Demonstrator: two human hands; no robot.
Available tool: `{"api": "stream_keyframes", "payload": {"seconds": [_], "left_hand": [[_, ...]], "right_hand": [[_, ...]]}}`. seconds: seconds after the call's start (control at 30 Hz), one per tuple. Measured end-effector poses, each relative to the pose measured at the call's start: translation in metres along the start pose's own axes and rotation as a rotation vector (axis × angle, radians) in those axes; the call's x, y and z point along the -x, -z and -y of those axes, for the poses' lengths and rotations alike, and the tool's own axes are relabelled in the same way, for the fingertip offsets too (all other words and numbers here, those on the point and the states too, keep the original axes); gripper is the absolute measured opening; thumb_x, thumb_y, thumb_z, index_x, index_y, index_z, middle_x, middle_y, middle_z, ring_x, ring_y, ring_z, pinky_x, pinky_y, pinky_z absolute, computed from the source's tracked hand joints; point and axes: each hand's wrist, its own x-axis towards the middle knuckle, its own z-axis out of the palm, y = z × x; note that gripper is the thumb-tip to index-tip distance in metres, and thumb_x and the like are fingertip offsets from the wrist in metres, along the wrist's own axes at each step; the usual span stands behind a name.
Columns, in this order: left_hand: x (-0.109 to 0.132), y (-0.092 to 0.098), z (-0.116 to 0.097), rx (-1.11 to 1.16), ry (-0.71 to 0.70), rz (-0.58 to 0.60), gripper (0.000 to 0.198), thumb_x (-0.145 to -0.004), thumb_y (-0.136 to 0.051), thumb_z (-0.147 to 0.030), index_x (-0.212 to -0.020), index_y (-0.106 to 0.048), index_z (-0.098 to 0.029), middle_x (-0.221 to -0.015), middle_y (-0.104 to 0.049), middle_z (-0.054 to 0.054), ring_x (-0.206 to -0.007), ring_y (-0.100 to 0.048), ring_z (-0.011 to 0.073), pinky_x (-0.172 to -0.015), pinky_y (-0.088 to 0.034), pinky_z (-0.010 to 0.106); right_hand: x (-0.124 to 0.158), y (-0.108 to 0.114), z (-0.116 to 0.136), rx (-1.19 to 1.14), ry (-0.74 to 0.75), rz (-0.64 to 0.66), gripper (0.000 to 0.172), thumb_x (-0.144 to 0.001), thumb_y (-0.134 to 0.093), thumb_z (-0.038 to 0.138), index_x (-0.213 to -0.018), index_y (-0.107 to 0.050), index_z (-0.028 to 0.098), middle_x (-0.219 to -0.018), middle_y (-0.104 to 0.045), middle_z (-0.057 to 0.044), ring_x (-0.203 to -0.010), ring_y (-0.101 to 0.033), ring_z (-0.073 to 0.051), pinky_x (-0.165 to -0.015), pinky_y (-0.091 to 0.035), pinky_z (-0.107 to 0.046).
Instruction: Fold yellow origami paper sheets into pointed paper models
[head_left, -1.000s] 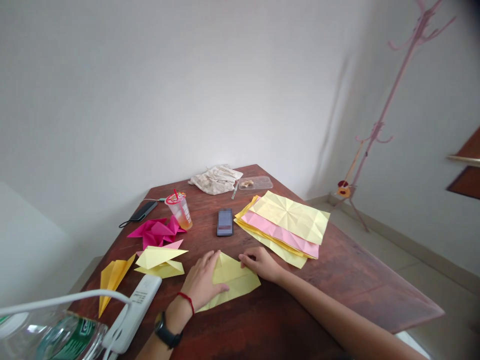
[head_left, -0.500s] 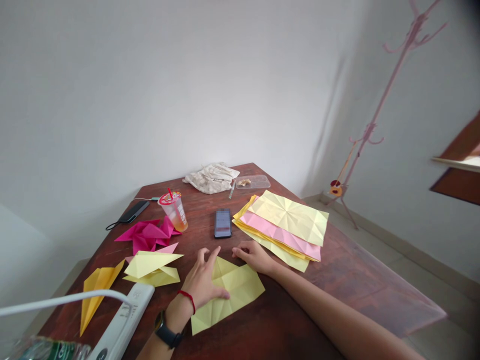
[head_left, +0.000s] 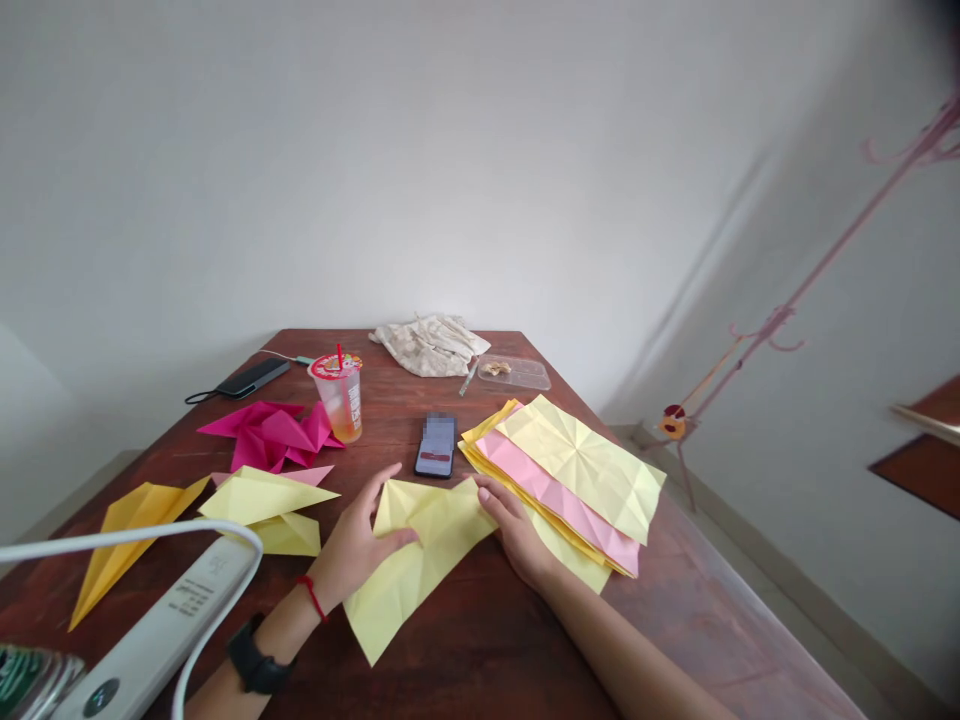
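Plain white wall (head_left: 375, 150) behind a dark reddish wood bench (head_left: 480, 670) on my remote feed, and the thing to watch is a creased yellow paper sheet (head_left: 420, 555) lying on it, near the person's end. The left hand (head_left: 349, 545) is on that sheet's left side, with its fingers (head_left: 397, 537) spread open on the paper and no real grip that I can see. The right hand (head_left: 514, 530) is at the sheet's right edge, fingers (head_left: 487, 492) laid over the paper, though I can't tell from here if they're pinching it. Just past the sheet sits a phone (head_left: 436, 445) with a blurred screen. Just to its right is a stack of yellow and pink paper (head_left: 562, 480), and to its left are a folded pale yellow paper (head_left: 262, 505) and a magenta paper model (head_left: 266, 435). A white power strip (head_left: 161, 630) lies nearer me, left of the sheet.
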Motion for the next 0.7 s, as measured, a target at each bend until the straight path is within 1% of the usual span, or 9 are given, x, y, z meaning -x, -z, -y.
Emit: {"api": "stream_keyframes", "payload": {"seconds": [0.1,0.2,0.3,0.4,0.47,0.53,0.6,0.63,0.7], "left_hand": [[-0.001,-0.007,-0.001,0.248,0.024,-0.093,0.087,-0.072,-0.080,-0.039,-0.144,-0.036,-0.018,-0.120,-0.071,0.015,-0.108,-0.071,0.0329,-0.085,-0.059,0.042],[0.001,-0.018,0.002,0.355,0.053,-0.137,0.085,-0.070,-0.082,-0.042,-0.139,-0.036,-0.018,-0.113,-0.073,0.015,-0.104,-0.072,0.0338,-0.078,-0.061,0.040],[0.007,-0.027,0.009,0.341,0.058,-0.146,0.071,-0.071,-0.081,-0.042,-0.126,-0.043,-0.019,-0.104,-0.075,0.012,-0.097,-0.073,0.0319,-0.074,-0.061,0.038],[0.014,-0.033,0.018,0.239,0.011,-0.115,0.051,-0.076,-0.077,-0.042,-0.112,-0.049,-0.019,-0.096,-0.074,0.008,-0.090,-0.073,0.0281,-0.073,-0.060,0.035],[0.018,-0.034,0.025,0.144,-0.043,-0.110,0.044,-0.080,-0.074,-0.041,-0.112,-0.052,-0.020,-0.099,-0.072,0.007,-0.090,-0.072,0.0266,-0.075,-0.060,0.035],[0.021,-0.034,0.028,0.027,-0.132,-0.161,0.046,-0.082,-0.072,-0.039,-0.119,-0.053,-0.020,-0.112,-0.068,0.010,-0.098,-0.070,0.0269,-0.079,-0.059,0.036],[0.023,-0.033,0.027,-0.117,-0.258,-0.245,0.049,-0.084,-0.071,-0.035,-0.127,-0.052,-0.022,-0.129,-0.060,0.012,-0.114,-0.063,0.0284,-0.089,-0.056,0.039],[0.024,-0.033,0.025,-0.194,-0.323,-0.277,0.048,-0.084,-0.070,-0.034,-0.128,-0.053,-0.023,-0.135,-0.056,0.012,-0.121,-0.059,0.0292,-0.095,-0.054,0.040],[0.027,-0.031,0.019,-0.340,-0.415,-0.281,0.034,-0.087,-0.067,-0.031,-0.119,-0.061,-0.024,-0.138,-0.054,0.011,-0.128,-0.052,0.0301,-0.105,-0.046,0.043]], "right_hand": [[0.003,-0.002,0.003,-0.112,-0.043,0.107,0.043,-0.088,-0.067,0.052,-0.119,-0.068,0.022,-0.118,-0.071,-0.010,-0.105,-0.068,-0.029,-0.090,-0.053,-0.043],[0.008,-0.008,0.004,-0.116,-0.083,0.216,0.042,-0.086,-0.072,0.047,-0.117,-0.070,0.019,-0.114,-0.073,-0.011,-0.102,-0.069,-0.029,-0.090,-0.053,-0.045],[0.013,-0.014,0.002,-0.098,-0.115,0.190,0.037,-0.086,-0.073,0.045,-0.108,-0.074,0.015,-0.104,-0.076,-0.012,-0.093,-0.071,-0.028,-0.091,-0.053,-0.045],[0.017,-0.016,-0.001,-0.106,-0.146,0.127,0.037,-0.085,-0.075,0.044,-0.106,-0.075,0.014,-0.099,-0.077,-0.012,-0.086,-0.073,-0.027,-0.088,-0.054,-0.044],[0.018,-0.016,-0.002,-0.110,-0.174,0.113,0.039,-0.084,-0.076,0.045,-0.105,-0.075,0.013,-0.096,-0.077,-0.013,-0.082,-0.073,-0.027,-0.084,-0.055,-0.042],[0.018,-0.016,-0.001,-0.108,-0.199,0.103,0.040,-0.082,-0.076,0.046,-0.103,-0.075,0.012,-0.093,-0.078,-0.013,-0.079,-0.073,-0.026,-0.081,-0.056,-0.040],[0.018,-0.016,-0.001,-0.098,-0.226,0.101,0.041,-0.081,-0.078,0.048,-0.101,-0.075,0.012,-0.090,-0.078,-0.013,-0.075,-0.073,-0.024,-0.078,-0.056,-0.038],[0.018,-0.016,-0.001,-0.088,-0.241,0.106,0.042,-0.079,-0.079,0.048,-0.100,-0.076,0.011,-0.088,-0.077,-0.012,-0.073,-0.073,-0.024,-0.076,-0.056,-0.037],[0.019,-0.016,-0.001,-0.057,-0.262,0.120,0.044,-0.077,-0.080,0.050,-0.097,-0.076,0.012,-0.086,-0.077,-0.011,-0.071,-0.072,-0.023,-0.073,-0.056,-0.035]]}}
